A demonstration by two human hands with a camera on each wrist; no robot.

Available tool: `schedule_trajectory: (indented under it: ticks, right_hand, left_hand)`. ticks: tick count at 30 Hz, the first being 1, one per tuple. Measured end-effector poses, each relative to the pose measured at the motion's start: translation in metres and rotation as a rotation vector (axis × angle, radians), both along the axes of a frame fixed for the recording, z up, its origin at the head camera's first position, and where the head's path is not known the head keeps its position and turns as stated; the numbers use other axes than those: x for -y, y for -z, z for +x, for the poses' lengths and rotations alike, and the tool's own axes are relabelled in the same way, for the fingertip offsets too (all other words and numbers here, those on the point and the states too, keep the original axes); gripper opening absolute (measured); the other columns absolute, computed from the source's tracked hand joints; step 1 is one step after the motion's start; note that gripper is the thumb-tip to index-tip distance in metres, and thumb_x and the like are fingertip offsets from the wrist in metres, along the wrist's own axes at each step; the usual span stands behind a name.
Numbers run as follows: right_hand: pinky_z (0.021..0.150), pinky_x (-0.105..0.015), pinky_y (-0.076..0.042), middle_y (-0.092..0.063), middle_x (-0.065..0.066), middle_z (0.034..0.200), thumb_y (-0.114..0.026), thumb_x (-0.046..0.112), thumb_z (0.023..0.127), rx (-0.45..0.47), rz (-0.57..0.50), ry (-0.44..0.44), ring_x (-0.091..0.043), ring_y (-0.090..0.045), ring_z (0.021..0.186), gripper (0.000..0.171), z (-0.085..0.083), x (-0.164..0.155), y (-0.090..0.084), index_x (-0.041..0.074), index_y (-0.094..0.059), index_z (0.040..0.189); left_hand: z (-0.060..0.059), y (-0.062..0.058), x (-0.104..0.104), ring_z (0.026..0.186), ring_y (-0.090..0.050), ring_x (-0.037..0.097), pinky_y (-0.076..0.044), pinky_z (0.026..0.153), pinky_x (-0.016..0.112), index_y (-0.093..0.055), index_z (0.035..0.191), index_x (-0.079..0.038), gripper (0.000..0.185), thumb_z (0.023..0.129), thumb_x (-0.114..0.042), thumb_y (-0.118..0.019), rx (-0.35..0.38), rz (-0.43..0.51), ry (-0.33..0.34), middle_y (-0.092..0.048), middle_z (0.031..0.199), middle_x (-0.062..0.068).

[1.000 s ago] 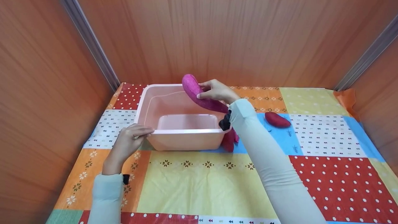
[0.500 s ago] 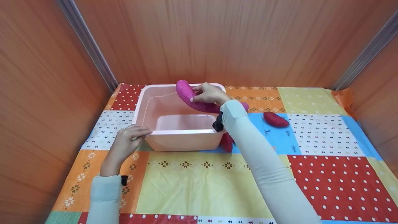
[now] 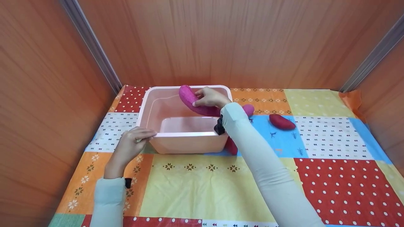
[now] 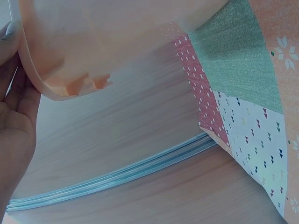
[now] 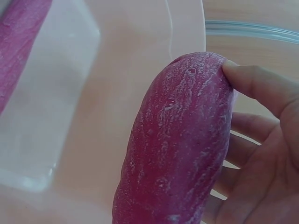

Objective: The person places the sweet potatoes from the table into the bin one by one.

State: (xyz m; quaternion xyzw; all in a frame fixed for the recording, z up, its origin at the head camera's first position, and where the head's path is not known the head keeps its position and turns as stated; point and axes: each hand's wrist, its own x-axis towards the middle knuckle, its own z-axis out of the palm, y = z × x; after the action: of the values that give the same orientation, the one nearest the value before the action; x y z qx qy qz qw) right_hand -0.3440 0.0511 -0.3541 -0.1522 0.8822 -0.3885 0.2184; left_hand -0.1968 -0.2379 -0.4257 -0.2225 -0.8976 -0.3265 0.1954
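a dark red, oval sweet potato (image 3: 282, 121) lay on the patchwork, multicoloured tablecloth (image 3: 205, 186), with orange wood-grain wall panels (image 3: 221, 41) behind.

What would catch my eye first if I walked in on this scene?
Probably the long purple sweet potato that the right hand holds over the pink plastic tub at the back of the table. The left hand grips the tub's near left corner. Beneath everything lies a bright patchwork tablecloth, with a red sweet potato lying to the right of the tub.
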Motion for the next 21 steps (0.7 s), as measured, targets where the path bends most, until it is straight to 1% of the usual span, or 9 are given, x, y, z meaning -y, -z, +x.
schedule_trajectory:
  ticks: [6,10,12,15,19,21]
  right_hand:
    - [0.098,-0.038,-0.053,-0.06,-0.01,0.124,-0.071,0.024,0.087,-0.005,0.012,-0.006,-0.025,-0.055,0.11,0.055,0.0007,0.0022,0.0023,0.01,-0.053,0.137]
    - [0.099,-0.038,-0.052,-0.059,-0.01,0.127,-0.07,0.023,0.088,-0.003,0.009,-0.004,-0.025,-0.055,0.11,0.056,0.0005,0.0028,0.0027,0.01,-0.051,0.138]
    - [0.099,-0.036,-0.052,-0.059,-0.011,0.129,-0.069,0.021,0.089,-0.007,0.0,-0.004,-0.024,-0.055,0.11,0.055,0.0001,0.0028,0.003,0.007,-0.051,0.139]
    - [0.094,-0.033,-0.053,-0.058,-0.012,0.131,-0.068,0.019,0.09,-0.015,-0.01,0.001,-0.022,-0.056,0.107,0.053,0.0006,0.0016,0.0027,0.005,-0.05,0.138]
    - [0.088,-0.033,-0.053,-0.06,-0.011,0.128,-0.071,0.022,0.088,-0.009,-0.018,0.015,-0.024,-0.056,0.103,0.051,0.0031,-0.0006,0.0014,0.007,-0.054,0.134]
    - [0.089,-0.034,-0.054,-0.061,-0.01,0.125,-0.071,0.024,0.087,-0.001,-0.018,0.02,-0.025,-0.057,0.105,0.05,0.0044,-0.0014,0.0008,0.008,-0.056,0.132]
  left_hand:
    - [-0.0003,0.0004,-0.0001,0.098,-0.069,0.027,-0.058,0.086,0.04,-0.077,0.096,-0.006,0.023,0.079,0.007,-0.072,-0.003,0.0,-0.008,-0.075,0.098,0.011]
    - [0.0006,-0.0004,0.0001,0.098,-0.068,0.027,-0.057,0.087,0.041,-0.077,0.097,-0.007,0.024,0.079,0.008,-0.072,0.011,0.006,-0.014,-0.075,0.098,0.011]
    - [0.0006,-0.0003,0.0002,0.098,-0.068,0.027,-0.057,0.087,0.041,-0.077,0.097,-0.007,0.025,0.079,0.008,-0.072,0.016,0.005,-0.015,-0.075,0.098,0.01]
    - [0.0009,-0.0009,0.0,0.098,-0.069,0.027,-0.057,0.087,0.041,-0.077,0.097,-0.007,0.024,0.079,0.008,-0.072,0.018,0.005,-0.016,-0.075,0.098,0.01]
    - [0.0008,-0.0017,-0.0005,0.099,-0.069,0.027,-0.057,0.088,0.04,-0.077,0.098,-0.008,0.024,0.08,0.006,-0.072,0.028,0.006,-0.017,-0.075,0.099,0.01]
    - [0.0004,-0.0016,-0.0005,0.1,-0.068,0.027,-0.057,0.089,0.041,-0.077,0.098,-0.008,0.024,0.08,0.006,-0.072,0.036,0.004,-0.018,-0.074,0.1,0.01]
